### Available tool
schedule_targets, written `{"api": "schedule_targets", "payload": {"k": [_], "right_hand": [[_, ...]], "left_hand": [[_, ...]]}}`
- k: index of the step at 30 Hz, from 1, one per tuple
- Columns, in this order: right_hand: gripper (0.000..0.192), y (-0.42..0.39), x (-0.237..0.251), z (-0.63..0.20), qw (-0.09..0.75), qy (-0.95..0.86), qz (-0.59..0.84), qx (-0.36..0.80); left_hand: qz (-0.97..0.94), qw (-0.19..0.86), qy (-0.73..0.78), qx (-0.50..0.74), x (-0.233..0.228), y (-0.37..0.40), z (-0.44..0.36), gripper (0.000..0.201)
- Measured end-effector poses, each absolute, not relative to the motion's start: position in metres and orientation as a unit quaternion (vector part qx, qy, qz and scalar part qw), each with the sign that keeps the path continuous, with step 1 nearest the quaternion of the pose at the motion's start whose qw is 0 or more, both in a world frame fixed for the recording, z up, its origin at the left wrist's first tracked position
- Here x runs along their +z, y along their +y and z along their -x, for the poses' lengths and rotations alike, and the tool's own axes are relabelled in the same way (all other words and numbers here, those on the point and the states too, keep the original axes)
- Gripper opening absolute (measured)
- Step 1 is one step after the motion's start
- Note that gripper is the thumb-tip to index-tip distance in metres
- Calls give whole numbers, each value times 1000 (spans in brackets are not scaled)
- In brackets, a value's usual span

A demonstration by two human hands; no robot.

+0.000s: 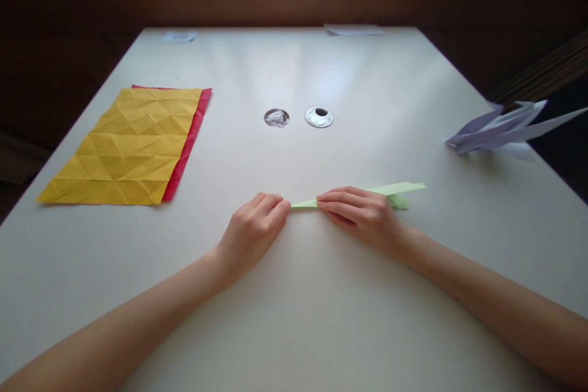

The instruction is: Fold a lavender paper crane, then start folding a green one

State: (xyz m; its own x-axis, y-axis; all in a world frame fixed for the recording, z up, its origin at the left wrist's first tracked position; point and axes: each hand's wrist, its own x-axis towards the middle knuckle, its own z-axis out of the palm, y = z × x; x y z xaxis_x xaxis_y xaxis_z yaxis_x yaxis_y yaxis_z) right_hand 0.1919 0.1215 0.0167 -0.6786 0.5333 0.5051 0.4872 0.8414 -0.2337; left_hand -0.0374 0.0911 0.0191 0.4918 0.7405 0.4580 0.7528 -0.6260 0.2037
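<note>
Head view, white table [294,318], dark wood sill behind — both hands pinching green paper [399,188].

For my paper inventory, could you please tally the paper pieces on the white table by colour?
Narrow folded green paper strip, under both hands: 1
Creased yellow paper sheet: 1
Red paper sheet beneath the yellow: 1
Folded lilac paper pieces: 1 cluster, number unclear
Total: 4

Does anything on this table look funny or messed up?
Not much. The purple folded paper pokes out over the right edge of the table. The red sheet peeks out crookedly from under the creased yellow sheet. The green paper between both hands looks neat.
</note>
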Motion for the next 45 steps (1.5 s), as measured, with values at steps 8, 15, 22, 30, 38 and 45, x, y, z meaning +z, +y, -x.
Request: {"api": "schedule_targets", "payload": {"k": [8,15,22,30,38,45], "right_hand": [[13,121,18,-191,276,-917,286,41],[13,121,19,-192,265,-921,283,38],[15,121,21,-193,257,-925,278,41],[18,121,24,-192,253,-924,282,55],[18,122,21,-193,246,-926,281,55],[18,121,23,-191,252,-926,277,52]], "left_hand": [[893,72,-399,-197,20,92,40,16],[899,100,-394,-165,24,92,38,14],[897,82,-403,-160,25,92,40,14],[899,95,-400,-151,23,94,41,12],[902,100,-374,-189,20,97,40,14],[910,86,-371,-164,23,95,40,19]]}}
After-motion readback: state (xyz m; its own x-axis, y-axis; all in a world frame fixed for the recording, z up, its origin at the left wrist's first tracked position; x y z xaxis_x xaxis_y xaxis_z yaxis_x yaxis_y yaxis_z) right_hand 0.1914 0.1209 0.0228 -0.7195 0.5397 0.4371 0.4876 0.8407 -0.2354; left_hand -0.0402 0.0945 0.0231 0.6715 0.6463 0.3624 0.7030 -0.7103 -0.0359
